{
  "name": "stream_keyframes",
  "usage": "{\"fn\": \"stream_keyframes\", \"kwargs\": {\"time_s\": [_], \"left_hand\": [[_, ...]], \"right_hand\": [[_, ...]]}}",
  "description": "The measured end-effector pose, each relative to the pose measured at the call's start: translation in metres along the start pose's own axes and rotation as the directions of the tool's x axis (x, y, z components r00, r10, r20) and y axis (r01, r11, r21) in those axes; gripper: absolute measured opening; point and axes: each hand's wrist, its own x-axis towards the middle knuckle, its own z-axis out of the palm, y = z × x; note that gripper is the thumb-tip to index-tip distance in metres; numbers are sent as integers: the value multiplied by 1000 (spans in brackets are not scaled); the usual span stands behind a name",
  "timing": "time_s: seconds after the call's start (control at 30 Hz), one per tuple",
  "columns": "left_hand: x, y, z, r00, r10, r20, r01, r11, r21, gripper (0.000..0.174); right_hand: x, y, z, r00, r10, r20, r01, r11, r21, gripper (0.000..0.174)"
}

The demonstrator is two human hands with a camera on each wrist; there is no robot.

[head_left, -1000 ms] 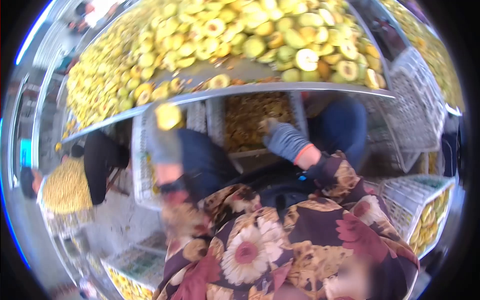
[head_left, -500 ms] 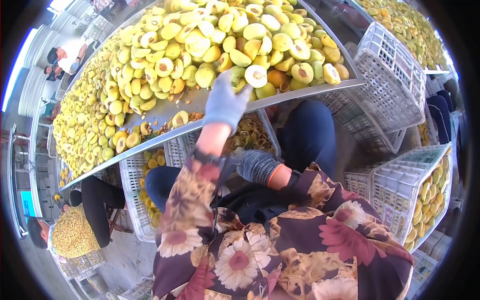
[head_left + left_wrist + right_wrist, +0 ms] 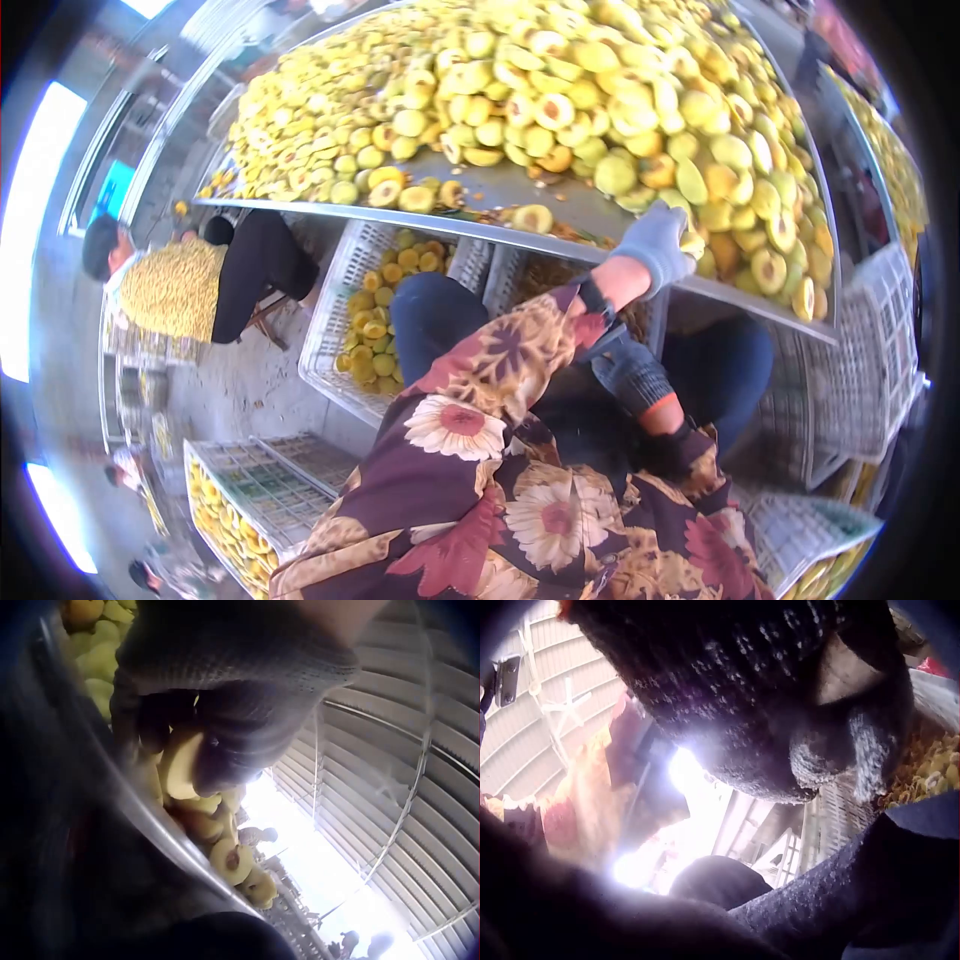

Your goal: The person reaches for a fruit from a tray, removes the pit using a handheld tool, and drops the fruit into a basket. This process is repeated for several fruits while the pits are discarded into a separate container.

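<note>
My left hand [image 3: 652, 250], in a grey glove, reaches over the front edge of the metal table [image 3: 480, 228]. Its fingers and thumb pinch a yellow peach half [image 3: 182, 766] at the edge of a large heap of peach halves [image 3: 560, 110]. Lower, over my lap, my right hand [image 3: 632, 375] wears a dark striped knit glove. The fingers are curled around a tan, flat-ended piece [image 3: 847, 671]; I cannot tell what it is. Part of the right hand lies behind my left forearm in the head view.
A white crate [image 3: 325, 340] of peach halves stands left of my knee, and another crate [image 3: 530, 270] sits under the table edge. Stacked crates [image 3: 860, 350] stand at the right. A seated person [image 3: 180, 285] works at the left.
My left hand has moved to the right along the heap and now pinches a peach half. The right hand stays low over the lap. The head view has turned.
</note>
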Motion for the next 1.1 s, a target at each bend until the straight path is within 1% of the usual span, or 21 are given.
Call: {"fn": "stream_keyframes", "kwargs": {"time_s": [0.07, 0.1, 0.13, 0.2, 0.27, 0.3, 0.33, 0.4, 0.43, 0.47, 0.5, 0.57, 0.63, 0.7, 0.73, 0.77, 0.83, 0.9, 0.97, 1.07, 1.1], "left_hand": [[-9, -13, -31, 998, 8, -70, -14, 996, -86, 37], [-20, -21, -56, 987, -127, -99, 76, 912, -404, 36], [-29, -30, -75, 962, -259, -83, 135, 722, -679, 35], [-48, -50, -128, 916, -389, 97, 193, 217, -957, 36], [-58, -83, -151, 961, -275, 20, 34, 45, -998, 33], [-59, -91, -158, 964, -264, 9, 13, 13, -1000, 32], [-60, -98, -165, 967, -256, -4, -8, -17, -1000, 32], [-55, -108, -168, 975, -214, 63, 3, -272, -962, 34], [-54, -108, -165, 977, -212, -18, -38, -88, -995, 35], [-53, -110, -162, 976, -207, -62, -59, 20, -998, 36], [-52, -112, -159, 974, -202, -105, -80, 128, -989, 37], [-46, -113, -157, 972, -205, -112, -72, 193, -979, 39], [-42, -112, -152, 973, -203, -110, -54, 260, -964, 47], [-41, -114, -150, 973, -13, -229, -157, 690, -706, 47], [-40, -114, -148, 955, 83, -285, -224, 830, -510, 48], [-39, -114, -147, 950, 95, -296, -217, 886, -410, 47], [-42, -110, -149, 949, 145, -280, -192, 970, -147, 47], [-44, -100, -146, 971, -9, -238, -103, 887, -451, 50], [-46, -95, -146, 977, -94, -191, -39, 803, -594, 52], [-49, -91, -149, 977, -142, -156, 14, 784, -621, 57], [-52, -90, -150, 976, -162, -143, 36, 775, -631, 58]], "right_hand": [[1, -10, -13, 984, 172, -43, -171, 985, 25, 28], [6, -33, -28, 995, 81, -52, -84, 995, -60, 30], [11, -41, -41, 990, 134, -36, -135, 990, -35, 31], [22, -52, -57, 963, 270, -4, -270, 963, 14, 33], [49, -53, -66, 993, 45, -110, -49, 998, -36, 35], [68, -54, -72, 984, -73, -164, 62, 995, -73, 36], [85, -63, -76, 954, -118, -275, 98, 992, -84, 37], [122, -80, -80, 881, -204, -426, 179, 979, -99, 37], [140, -86, -81, 852, -240, -466, 219, 971, -100, 36], [153, -89, -80, 822, -272, -501, 258, 961, -98, 36], [160, -90, -78, 873, -224, -434, 201, 975, -100, 34], [171, -89, -74, 949, -111, -295, 83, 991, -105, 31], [175, -88, -71, 948, -90, -307, 77, 996, -56, 28], [179, -84, -73, 948, -80, -307, 83, 997, -6, 26], [179, -82, -73, 957, -60, -285, 59, 998, -13, 27], [179, -80, -72, 964, -40, -262, 36, 999, -19, 27], [177, -80, -72, 980, 49, -193, -47, 999, 19, 31], [174, -79, -69, 978, 36, -207, -36, 999, 4, 32], [173, -76, -63, 979, 62, -193, -67, 998, -16, 33], [170, -76, -58, 945, -163, -282, 102, 971, -217, 30], [169, -79, -60, 964, -110, -244, 71, 984, -165, 32]]}}
